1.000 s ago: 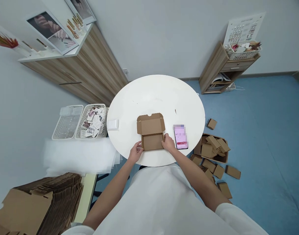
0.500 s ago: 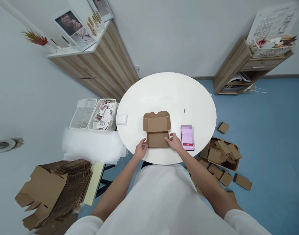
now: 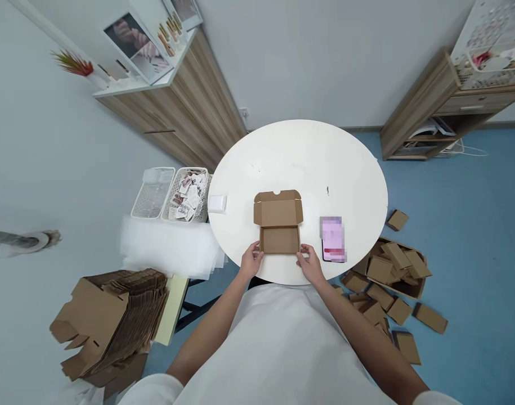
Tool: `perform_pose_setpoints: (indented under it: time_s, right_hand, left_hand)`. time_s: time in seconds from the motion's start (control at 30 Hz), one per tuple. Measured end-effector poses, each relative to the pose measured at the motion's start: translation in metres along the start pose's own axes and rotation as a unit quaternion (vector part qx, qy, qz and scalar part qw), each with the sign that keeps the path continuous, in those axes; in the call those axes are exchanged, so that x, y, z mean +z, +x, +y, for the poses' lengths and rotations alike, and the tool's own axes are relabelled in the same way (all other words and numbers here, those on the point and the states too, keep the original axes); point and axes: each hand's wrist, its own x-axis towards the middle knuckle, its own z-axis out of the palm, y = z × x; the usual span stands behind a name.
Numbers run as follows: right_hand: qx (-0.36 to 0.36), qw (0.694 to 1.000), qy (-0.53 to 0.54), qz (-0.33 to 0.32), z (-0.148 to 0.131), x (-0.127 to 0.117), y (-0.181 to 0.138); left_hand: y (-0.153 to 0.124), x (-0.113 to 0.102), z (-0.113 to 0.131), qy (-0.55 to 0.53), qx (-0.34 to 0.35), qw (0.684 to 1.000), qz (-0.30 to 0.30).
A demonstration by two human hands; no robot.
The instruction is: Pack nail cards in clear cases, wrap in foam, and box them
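On the round white table (image 3: 299,154) lies a small brown cardboard box (image 3: 280,239), its tray formed and facing up. The lid flap (image 3: 278,212) stands folded back on the far side, with side tabs spread. My left hand (image 3: 251,261) grips the near left corner of the box, thumb at the front edge. At the near right corner, my right hand (image 3: 310,264) holds it the same way. The inside of the box shows only bare cardboard. Right of my right hand rests a phone (image 3: 333,241) with a pink screen, partly blurred.
To the left are a white basket of printed cards (image 3: 189,197), translucent sheets (image 3: 168,247) and a stack of flat cardboard blanks (image 3: 113,320). A white packet (image 3: 217,203) sits at the table's left edge. Closed small boxes (image 3: 394,261) fill a carton on the floor at right.
My right hand has shifted from the box's right side down to its near right corner. My left hand has come closer onto the left corner. The camera view has shifted slightly.
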Motion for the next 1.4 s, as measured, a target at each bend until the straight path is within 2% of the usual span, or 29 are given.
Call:
perform_pose_setpoints:
  time_s: [0.23,0.37,0.43,0.5,0.57,0.6,0.67,0.73,0.83,0.9,1.03,1.13,1.27,1.4]
  right_hand:
    - [0.008,0.999,0.000,0.034,-0.005,0.008,0.019]
    - [0.030,0.997,-0.020,0.068,-0.014,0.014,0.015]
    - [0.027,0.992,-0.047,0.116,-0.021,0.019,0.006]
    - [-0.003,0.974,-0.105,0.201,-0.032,0.028,-0.006]
    - [-0.069,0.944,-0.174,0.272,-0.046,0.042,-0.018]
    - [-0.105,0.932,-0.198,0.286,-0.054,0.052,-0.022]
    - [-0.171,0.926,-0.218,0.256,-0.072,0.077,-0.024]
    - [-0.195,0.944,-0.214,0.157,-0.090,0.109,-0.017]
    - [-0.126,0.970,-0.208,-0.011,-0.114,0.164,0.011]
    - [-0.066,0.975,-0.198,-0.076,-0.127,0.197,0.039]
    - [0.038,0.988,-0.131,-0.075,-0.144,0.247,0.093]
    - [0.106,0.991,-0.050,-0.057,-0.150,0.272,0.121]
    - [0.126,0.991,-0.014,-0.045,-0.148,0.295,0.139]
    - [0.116,0.993,-0.012,-0.017,-0.138,0.301,0.138]
  left_hand:
    - [0.027,-0.005,0.002,-0.004,0.018,1.000,-0.023]
    - [0.038,-0.010,0.003,-0.004,0.045,0.998,-0.043]
    - [0.040,-0.015,-0.001,-0.011,0.055,0.996,-0.063]
    - [0.040,-0.025,-0.010,-0.021,0.066,0.994,-0.087]
    - [0.043,-0.041,-0.022,-0.025,0.079,0.992,-0.091]
    - [0.046,-0.051,-0.028,-0.022,0.086,0.993,-0.080]
    - [0.057,-0.077,-0.040,-0.006,0.099,0.995,-0.031]
    - [0.074,-0.107,-0.049,0.014,0.109,0.993,0.035]
    - [0.109,-0.148,-0.055,0.030,0.121,0.986,0.111]
    - [0.135,-0.169,-0.053,0.044,0.110,0.983,0.143]
    - [0.176,-0.192,-0.045,0.080,0.021,0.991,0.108]
    - [0.192,-0.195,-0.042,0.099,0.002,0.993,0.065]
    - [0.198,-0.192,-0.043,0.138,0.003,0.990,0.042]
    - [0.192,-0.188,-0.045,0.087,0.028,0.995,0.044]
